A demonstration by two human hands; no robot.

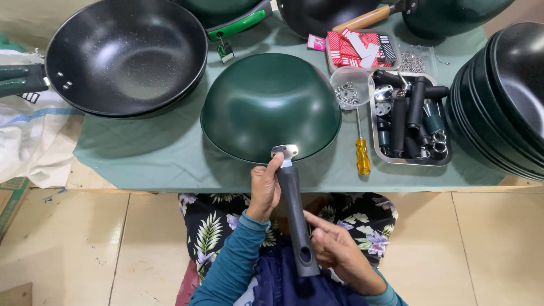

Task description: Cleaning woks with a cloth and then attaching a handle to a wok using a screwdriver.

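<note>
A dark green wok body [266, 105] lies upside down near the table's front edge. A black handle [294, 212] with a silver metal bracket at its far end rests against the wok's near rim. My left hand [264, 190] grips the upper part of the handle, thumb up by the bracket. My right hand [340, 255] holds the handle's lower end near its hanging hole, index finger stretched toward it.
A metal tray [447, 161] of several black handles sits to the right, beside a yellow-handled screwdriver [361, 153] and a clear cup of screws [348, 90]. A finished black wok [127, 54] lies at left, stacked woks [504, 96] at right, red packets [357, 48] behind.
</note>
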